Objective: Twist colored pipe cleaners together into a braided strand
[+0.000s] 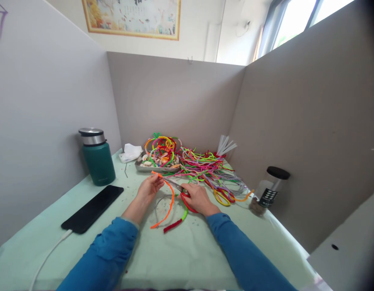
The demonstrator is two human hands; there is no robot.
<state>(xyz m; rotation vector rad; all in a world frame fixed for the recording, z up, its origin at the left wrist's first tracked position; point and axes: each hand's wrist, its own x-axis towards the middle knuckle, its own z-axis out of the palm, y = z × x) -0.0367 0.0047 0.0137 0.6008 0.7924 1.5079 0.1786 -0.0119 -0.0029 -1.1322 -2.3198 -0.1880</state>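
Observation:
In the middle of the table, my left hand [150, 187] pinches an orange pipe cleaner [172, 201] near its upper end, and the long part curves down toward me. My right hand [198, 197] is wrapped round the red handles of a pair of scissors [174, 184]. The blades point left and reach the orange pipe cleaner beside my left fingertips; whether they are parted is too small to tell. Below my hands lies a hoop partly wrapped in dark red pipe cleaner [173, 226] and green, its bare thin part curving on the left. My right hand hides some of the hoop.
Behind my hands stands a metal tray [158, 168] holding colourful pipe-cleaner hoops. A pile of loose pipe cleaners [202, 163] spreads to its right, with white strips [225, 146] behind. A green bottle [97, 159] and a phone [93, 209] are left, a clear jar [268, 192] right. Grey partitions enclose the table.

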